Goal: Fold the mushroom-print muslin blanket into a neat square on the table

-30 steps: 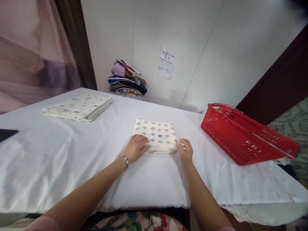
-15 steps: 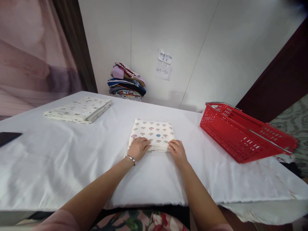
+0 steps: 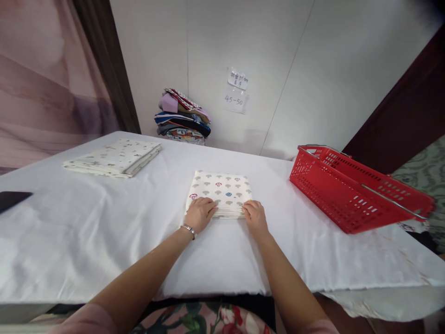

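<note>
A folded cream cloth [image 3: 222, 188] with a mushroom print lies flat on the white-covered table, its layers showing along the near edge. My left hand [image 3: 200, 213], with a bracelet at the wrist, is closed on the cloth's near left corner. At the near right corner, my right hand [image 3: 255, 217] pinches the edge between thumb and fingers. The thumbs point inward along the stacked layers, and the undersides of the fingers are hidden.
Another folded patterned cloth [image 3: 114, 157] lies at the back left. A dark flat object [image 3: 14, 199] is at the left edge. On the right stands a red basket [image 3: 347, 195] with metal handles. Several folded fabrics [image 3: 182, 116] are piled behind the table [image 3: 139, 232] by the wall.
Both hands stay at the near corners of the folded cloth, with only a very slight shift of the fingers. The view has tilted a little.
</note>
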Demonstrator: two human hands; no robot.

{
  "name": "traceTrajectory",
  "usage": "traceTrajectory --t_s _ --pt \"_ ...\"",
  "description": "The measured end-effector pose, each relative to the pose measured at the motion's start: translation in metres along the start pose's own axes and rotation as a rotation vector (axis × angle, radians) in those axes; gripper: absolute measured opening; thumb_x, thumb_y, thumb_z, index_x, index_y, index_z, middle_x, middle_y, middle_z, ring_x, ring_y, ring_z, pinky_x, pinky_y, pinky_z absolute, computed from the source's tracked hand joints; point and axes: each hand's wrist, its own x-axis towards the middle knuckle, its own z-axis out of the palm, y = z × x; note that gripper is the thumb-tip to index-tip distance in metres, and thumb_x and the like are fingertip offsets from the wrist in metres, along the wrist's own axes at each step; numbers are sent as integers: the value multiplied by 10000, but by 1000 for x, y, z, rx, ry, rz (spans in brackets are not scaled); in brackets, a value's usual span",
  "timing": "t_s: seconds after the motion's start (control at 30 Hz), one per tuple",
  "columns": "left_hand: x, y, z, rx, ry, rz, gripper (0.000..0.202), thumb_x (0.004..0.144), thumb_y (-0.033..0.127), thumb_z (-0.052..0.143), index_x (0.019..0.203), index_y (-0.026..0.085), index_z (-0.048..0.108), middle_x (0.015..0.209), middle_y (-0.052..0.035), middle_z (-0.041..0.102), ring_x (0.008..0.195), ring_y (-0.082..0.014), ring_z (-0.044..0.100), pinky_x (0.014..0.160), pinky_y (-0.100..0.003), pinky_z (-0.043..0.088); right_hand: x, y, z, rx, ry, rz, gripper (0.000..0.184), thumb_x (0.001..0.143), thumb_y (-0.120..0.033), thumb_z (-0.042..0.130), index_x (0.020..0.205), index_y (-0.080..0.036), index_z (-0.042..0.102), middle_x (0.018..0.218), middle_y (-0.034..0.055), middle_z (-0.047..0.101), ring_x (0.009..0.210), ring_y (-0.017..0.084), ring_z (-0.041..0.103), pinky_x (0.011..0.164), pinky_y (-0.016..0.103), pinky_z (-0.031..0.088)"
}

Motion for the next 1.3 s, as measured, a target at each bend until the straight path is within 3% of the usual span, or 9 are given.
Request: traceTrajectory --t_s 0.3,0.53,0.7,1.07,1.3 --pt "-2 -2 0 -42 -14 9 303 879 336 380 998 265 649 978 -49 622 910 -200 513 828 -380 385 -2 -2 -3 7 49 -25 247 864 -176 374 878 -211 618 927 50 599 936 195 484 836 347 366" --pt "-2 -2 0 -36 9 30 292 883 331 385 971 260 655 957 -42 622 893 -198 516 812 -366 382 -1 -2 -8 25 -20 -42 159 824 -212 474 885 -209 621 914 43 609 931 198 497 841 346 370" --pt "-2 -2 -1 -31 -2 24 284 882 334 391 970 261 651 962 -38 623 898 -196 517 823 -364 376 -1 0 -8 11 -72 -51 213 832 -216 464 959 -232 634 948 39 607 948 196 493 846 351 364" --pt "-2 -4 2 -34 26 37 268 877 323 408 962 246 650 947 -38 625 888 -192 516 818 -365 379 -1 0 -4 93 -34 34 204 836 -212 463 893 -234 658 930 37 612 939 193 492 847 352 374" --pt "-3 -5 3 -12 48 57 245 874 310 427 956 240 647 945 -37 627 877 -192 519 799 -361 389 -1 3 -5 29 -63 -44 224 829 -179 468 948 -237 649 946 31 612 939 191 496 828 348 381"
